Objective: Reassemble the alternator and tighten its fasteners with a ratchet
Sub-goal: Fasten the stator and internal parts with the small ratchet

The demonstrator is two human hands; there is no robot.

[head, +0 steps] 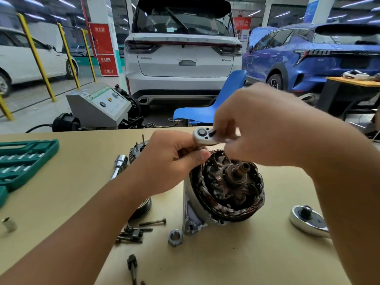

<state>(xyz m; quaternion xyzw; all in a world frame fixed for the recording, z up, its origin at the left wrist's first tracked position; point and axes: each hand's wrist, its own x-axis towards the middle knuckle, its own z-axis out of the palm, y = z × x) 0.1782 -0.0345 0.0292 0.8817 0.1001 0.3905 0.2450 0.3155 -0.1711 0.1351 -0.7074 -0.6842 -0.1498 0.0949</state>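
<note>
Ratchet (205, 137) handle hidden inside blurred right hand (265, 128); socket below head hidden by left hand (170, 161) fingers.

Both hands (257, 128) on ratchet (205, 136) over alternator (226, 188)

Single head-worn view, wide-angle, facing forward and down, close over the table (257, 254), garage floor beyond

Table (246, 260): tan. Socket case (22, 159): teal-green, rows of silver sockets. Alternator (226, 190): dull grey housing, dark brown coppery windings, rusty brown shaft. Ratchet (205, 136): bright silver, black centre. Second ratchet (308, 221): chrome, black knob. Chair (209, 108): blue. Bollards (37, 58): yellow.
</note>
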